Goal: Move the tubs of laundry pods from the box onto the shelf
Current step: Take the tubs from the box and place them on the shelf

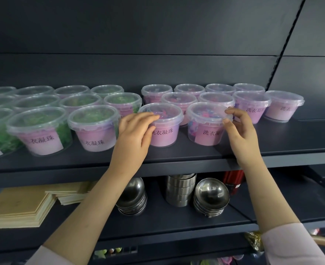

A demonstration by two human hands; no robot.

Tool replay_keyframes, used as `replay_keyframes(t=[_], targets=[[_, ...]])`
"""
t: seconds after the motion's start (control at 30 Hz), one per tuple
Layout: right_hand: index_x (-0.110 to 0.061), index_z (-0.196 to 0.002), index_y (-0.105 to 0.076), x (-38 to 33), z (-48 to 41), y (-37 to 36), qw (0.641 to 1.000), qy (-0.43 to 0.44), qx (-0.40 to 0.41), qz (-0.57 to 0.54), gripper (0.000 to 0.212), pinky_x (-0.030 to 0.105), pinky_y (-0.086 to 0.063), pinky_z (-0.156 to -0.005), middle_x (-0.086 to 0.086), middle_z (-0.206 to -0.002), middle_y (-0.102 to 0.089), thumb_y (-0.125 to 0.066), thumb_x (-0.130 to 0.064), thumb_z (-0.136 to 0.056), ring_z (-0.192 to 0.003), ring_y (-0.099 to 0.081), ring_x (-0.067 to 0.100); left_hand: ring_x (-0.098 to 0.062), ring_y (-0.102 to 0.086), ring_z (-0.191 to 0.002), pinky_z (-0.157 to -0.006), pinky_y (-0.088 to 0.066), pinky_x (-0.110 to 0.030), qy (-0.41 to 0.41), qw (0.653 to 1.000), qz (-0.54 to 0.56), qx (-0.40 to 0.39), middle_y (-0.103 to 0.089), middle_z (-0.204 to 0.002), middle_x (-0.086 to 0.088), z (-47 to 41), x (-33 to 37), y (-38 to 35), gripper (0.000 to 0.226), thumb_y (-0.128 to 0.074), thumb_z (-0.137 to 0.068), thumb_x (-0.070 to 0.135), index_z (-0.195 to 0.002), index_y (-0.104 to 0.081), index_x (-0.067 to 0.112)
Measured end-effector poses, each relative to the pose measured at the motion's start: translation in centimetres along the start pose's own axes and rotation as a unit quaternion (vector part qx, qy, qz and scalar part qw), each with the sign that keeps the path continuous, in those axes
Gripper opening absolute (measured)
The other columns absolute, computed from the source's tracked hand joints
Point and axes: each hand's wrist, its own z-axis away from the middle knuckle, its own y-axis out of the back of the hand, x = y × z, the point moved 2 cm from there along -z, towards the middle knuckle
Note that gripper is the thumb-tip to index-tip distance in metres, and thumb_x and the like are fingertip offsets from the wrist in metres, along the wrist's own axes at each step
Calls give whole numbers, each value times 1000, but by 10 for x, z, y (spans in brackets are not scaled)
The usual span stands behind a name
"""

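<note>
Clear lidded tubs with pink labels stand in rows on the dark shelf [196, 155]. My left hand [133, 134] grips the left side and lid edge of a front-row tub of pink and blue pods [165, 134]. Beside it to the right, my right hand [240, 131] pinches the right rim of another front-row tub [205, 115]. Both tubs rest upright on the shelf. More pink-pod tubs [251, 106] fill the rows behind and to the right. Tubs with green pods [41, 129] crowd the left. No box is in view.
The shelf below holds stacked steel bowls [211, 196], a stack of steel tins [180, 188], wooden boards [18, 205] and a red pack [232, 178]. A slotted upright [284, 46] runs up the back panel on the right. Bare shelf lies right of the tubs.
</note>
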Motion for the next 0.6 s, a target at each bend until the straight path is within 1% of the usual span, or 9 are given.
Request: replay_keyframes(t=[0.13,0.23,0.3,0.37,0.4,0.43,0.5,0.53,0.6], targets=[[-29,-118,-57,-1,1,-1,1000,-15,2,12,27,4,-43,-76,-14,-118,-61,-57,-35,-92,-94,-58,-13,-26,-45,-117,-104,-21,-10,5,1000,16,-8,-61,-125,3,0,0,0,28,-56,-97,14,-123,-63,16],[-30,-118,-57,-3,1,-1,1000,-23,4,11,27,3,-43,-75,-27,-114,-60,-56,-35,-92,-93,-58,-14,-27,-45,-117,-102,-18,-6,9,1000,11,-13,-60,-126,2,-1,-1,0,28,-55,-97,15,-124,-63,17],[-29,-121,-57,-4,0,0,1000,-30,6,7,29,4,-43,-78,-28,-118,-59,-57,-33,-92,-97,-57,-16,-28,-45,-117,-102,-17,-4,5,1000,7,-13,-60,-127,1,0,0,0,28,-55,-97,15,-124,-62,16],[-27,-127,-56,-5,-1,1,999,-45,4,0,34,8,-44,-86,-21,-129,-56,-57,-31,-94,-110,-53,-13,-29,-44,-119,-103,-18,-6,-2,1000,6,-14,-58,-130,0,1,1,1,29,-54,-98,17,-126,-61,17],[-26,-131,-55,-8,0,1,999,-54,1,-1,36,9,-43,-89,-17,-133,-54,-57,-31,-95,-115,-51,-10,-29,-43,-120,-105,-21,-11,-5,1000,3,-17,-56,-133,0,1,1,1,30,-53,-98,19,-128,-60,18],[-25,-132,-54,-11,3,2,998,-62,3,4,37,8,-43,-90,-16,-135,-54,-57,-30,-95,-118,-50,-7,-30,-43,-121,-107,-27,-21,-10,1000,-2,-22,-54,-136,-1,1,2,2,31,-52,-98,20,-129,-60,18],[-21,-133,-54,-20,10,5,997,-69,25,32,39,2,-42,-85,-13,-131,-56,-58,-28,-95,-116,-53,-3,-32,-45,-121,-103,-38,-41,-20,999,-28,-28,-51,-139,-4,0,6,5,33,-55,-97,21,-129,-59,17],[-19,-132,-54,-25,14,9,995,-68,39,54,38,-1,-41,-82,-13,-127,-57,-59,-26,-95,-113,-55,0,-34,-47,-121,-100,-41,-46,-24,998,-46,-28,-52,-139,-6,-1,10,8,34,-56,-96,21,-129,-60,15],[-18,-129,-56,-40,22,21,991,-53,47,111,35,-4,-39,-79,-13,-121,-58,-60,-24,-94,-111,-55,5,-36,-49,-119,-96,-42,-50,-31,997,-74,-23,-53,-137,-9,-3,19,13,34,-58,-95,22,-129,-60,13]])
